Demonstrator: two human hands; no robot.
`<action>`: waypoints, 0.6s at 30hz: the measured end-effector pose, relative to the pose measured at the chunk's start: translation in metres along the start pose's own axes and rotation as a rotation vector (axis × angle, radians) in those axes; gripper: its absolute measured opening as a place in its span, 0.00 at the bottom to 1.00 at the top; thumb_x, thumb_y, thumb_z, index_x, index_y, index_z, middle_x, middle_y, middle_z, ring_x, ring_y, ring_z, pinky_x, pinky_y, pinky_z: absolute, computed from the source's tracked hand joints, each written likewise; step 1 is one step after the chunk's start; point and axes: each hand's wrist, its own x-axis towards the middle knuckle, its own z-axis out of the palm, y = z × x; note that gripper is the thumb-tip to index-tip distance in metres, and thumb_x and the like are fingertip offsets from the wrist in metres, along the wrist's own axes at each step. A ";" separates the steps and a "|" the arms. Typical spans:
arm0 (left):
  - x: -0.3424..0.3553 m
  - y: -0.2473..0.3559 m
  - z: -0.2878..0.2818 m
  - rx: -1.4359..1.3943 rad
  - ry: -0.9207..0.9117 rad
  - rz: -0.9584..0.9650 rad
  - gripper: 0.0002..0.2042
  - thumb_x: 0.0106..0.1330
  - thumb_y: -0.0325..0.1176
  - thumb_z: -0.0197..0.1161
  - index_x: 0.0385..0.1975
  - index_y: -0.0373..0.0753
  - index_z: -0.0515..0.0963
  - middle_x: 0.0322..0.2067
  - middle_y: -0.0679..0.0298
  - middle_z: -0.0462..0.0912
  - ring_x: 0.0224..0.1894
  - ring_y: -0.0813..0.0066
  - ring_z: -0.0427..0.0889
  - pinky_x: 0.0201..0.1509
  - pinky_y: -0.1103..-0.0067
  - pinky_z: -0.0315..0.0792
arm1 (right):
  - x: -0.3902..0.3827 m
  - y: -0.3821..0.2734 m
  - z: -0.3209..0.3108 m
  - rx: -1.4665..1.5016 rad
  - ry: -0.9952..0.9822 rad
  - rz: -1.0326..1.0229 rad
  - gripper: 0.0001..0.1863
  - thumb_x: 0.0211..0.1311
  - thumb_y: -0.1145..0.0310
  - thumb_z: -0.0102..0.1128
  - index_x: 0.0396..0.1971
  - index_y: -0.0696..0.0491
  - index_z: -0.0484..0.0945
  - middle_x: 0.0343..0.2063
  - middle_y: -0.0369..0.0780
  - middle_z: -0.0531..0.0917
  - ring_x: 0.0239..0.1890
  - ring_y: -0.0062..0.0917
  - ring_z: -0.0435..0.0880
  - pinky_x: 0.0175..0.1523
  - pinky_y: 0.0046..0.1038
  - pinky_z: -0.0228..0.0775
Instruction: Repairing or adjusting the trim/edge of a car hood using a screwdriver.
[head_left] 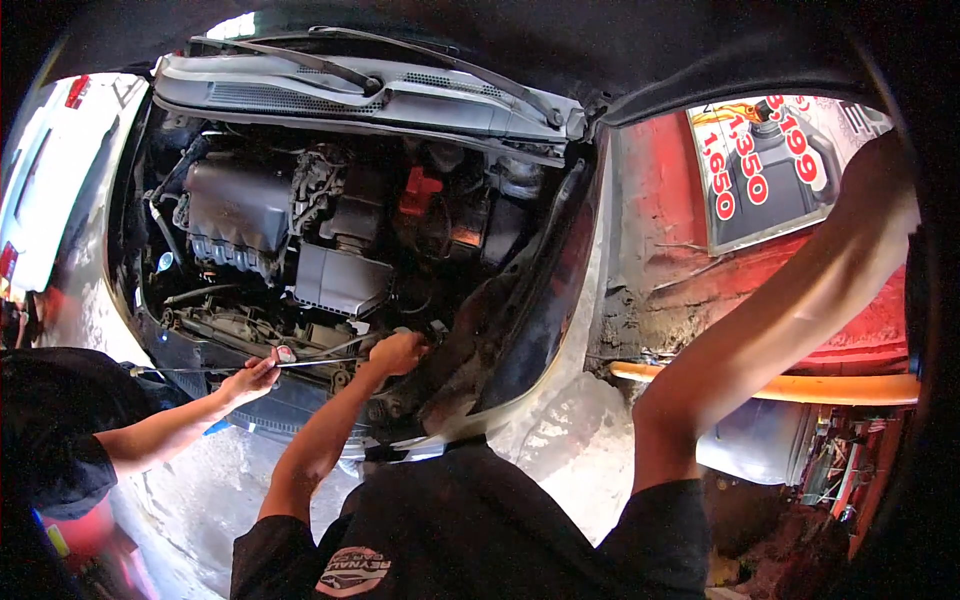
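Watching remotely, I judge work under way: engine (238,205) exposed, beyond the curled fingers of my left hand (398,353), grip unreadable. Left of them, a co-worker's hand (250,381) holds a thin rod (322,362). My right hand is out of view; what's left, I can't tell.

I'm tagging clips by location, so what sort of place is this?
Probably a car repair workshop: there's an exposed car engine, a co-worker's hand holding a thin rod near it, and what looks like a price sign.

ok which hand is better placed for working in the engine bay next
Likely left: the left hand is at the engine bay; the right arm extends away from it, hand out of view.
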 end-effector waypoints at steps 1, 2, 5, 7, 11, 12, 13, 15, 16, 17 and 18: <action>-0.003 0.000 0.004 0.035 -0.021 -0.022 0.18 0.67 0.43 0.56 0.54 0.45 0.74 0.42 0.46 0.83 0.48 0.45 0.81 0.48 0.57 0.75 | 0.009 -0.007 -0.007 -0.026 0.009 -0.016 0.27 0.76 0.54 0.43 0.59 0.63 0.71 0.59 0.53 0.74 0.62 0.38 0.71 0.68 0.31 0.56; -0.004 -0.002 0.006 0.034 -0.012 -0.028 0.18 0.67 0.43 0.56 0.54 0.45 0.74 0.42 0.46 0.83 0.48 0.45 0.81 0.48 0.57 0.75 | 0.005 -0.017 0.008 -0.033 0.021 -0.023 0.27 0.76 0.55 0.43 0.59 0.63 0.71 0.59 0.53 0.74 0.62 0.38 0.71 0.68 0.32 0.56; 0.003 -0.003 0.028 0.033 0.066 0.063 0.20 0.68 0.43 0.55 0.57 0.46 0.67 0.42 0.44 0.82 0.46 0.43 0.80 0.44 0.54 0.74 | 0.085 -0.086 0.000 -0.112 0.029 -0.153 0.27 0.76 0.55 0.43 0.59 0.64 0.71 0.58 0.53 0.74 0.62 0.39 0.71 0.68 0.32 0.56; -0.005 -0.027 0.021 0.102 0.097 0.027 0.20 0.68 0.44 0.54 0.57 0.47 0.66 0.37 0.44 0.83 0.42 0.40 0.81 0.40 0.51 0.73 | -0.004 -0.186 0.102 -0.090 0.100 -0.120 0.27 0.76 0.55 0.42 0.58 0.64 0.71 0.58 0.54 0.74 0.62 0.39 0.71 0.68 0.32 0.57; -0.016 -0.014 0.024 0.170 0.074 0.005 0.18 0.66 0.39 0.54 0.55 0.47 0.68 0.33 0.47 0.83 0.36 0.42 0.82 0.36 0.51 0.73 | -0.044 -0.491 0.220 -0.189 0.209 -0.337 0.26 0.77 0.56 0.42 0.58 0.64 0.72 0.58 0.55 0.74 0.61 0.40 0.71 0.68 0.33 0.57; -0.017 0.005 0.024 0.222 0.084 0.037 0.18 0.65 0.37 0.54 0.54 0.46 0.68 0.32 0.48 0.83 0.35 0.43 0.83 0.39 0.51 0.73 | -0.025 -0.500 0.208 -0.228 0.240 -0.395 0.26 0.77 0.56 0.42 0.58 0.64 0.72 0.58 0.55 0.74 0.61 0.41 0.72 0.68 0.33 0.57; -0.021 0.007 0.024 0.271 0.096 0.023 0.18 0.64 0.36 0.54 0.54 0.46 0.68 0.32 0.48 0.83 0.34 0.44 0.83 0.42 0.51 0.73 | -0.037 -0.542 0.222 0.233 0.195 -0.047 0.26 0.76 0.50 0.43 0.47 0.61 0.74 0.35 0.37 0.75 0.41 0.25 0.71 0.53 0.25 0.61; -0.015 0.009 0.024 0.311 0.112 0.025 0.17 0.63 0.35 0.55 0.52 0.44 0.70 0.34 0.48 0.83 0.36 0.47 0.83 0.47 0.52 0.71 | -0.042 -0.550 0.224 0.208 0.169 -0.002 0.30 0.77 0.43 0.35 0.48 0.60 0.70 0.33 0.33 0.65 0.39 0.23 0.63 0.50 0.22 0.57; -0.010 0.011 0.028 0.355 0.091 0.032 0.15 0.63 0.35 0.55 0.50 0.42 0.72 0.36 0.48 0.83 0.39 0.49 0.83 0.52 0.53 0.70 | -0.042 -0.551 0.221 0.235 0.097 0.019 0.30 0.76 0.44 0.36 0.48 0.59 0.71 0.34 0.34 0.68 0.40 0.22 0.65 0.51 0.23 0.57; -0.008 0.012 0.036 0.358 0.114 0.030 0.15 0.63 0.35 0.55 0.50 0.42 0.72 0.36 0.48 0.83 0.39 0.49 0.83 0.52 0.53 0.70 | -0.043 -0.551 0.218 0.262 0.023 0.041 0.30 0.76 0.44 0.37 0.49 0.59 0.72 0.35 0.34 0.70 0.41 0.22 0.66 0.52 0.23 0.58; -0.003 0.012 0.047 0.572 0.290 0.092 0.13 0.62 0.35 0.55 0.46 0.41 0.74 0.38 0.48 0.82 0.42 0.52 0.81 0.55 0.53 0.67 | -0.043 -0.551 0.218 0.303 -0.016 0.038 0.31 0.76 0.43 0.38 0.50 0.59 0.72 0.37 0.35 0.71 0.42 0.22 0.67 0.53 0.23 0.58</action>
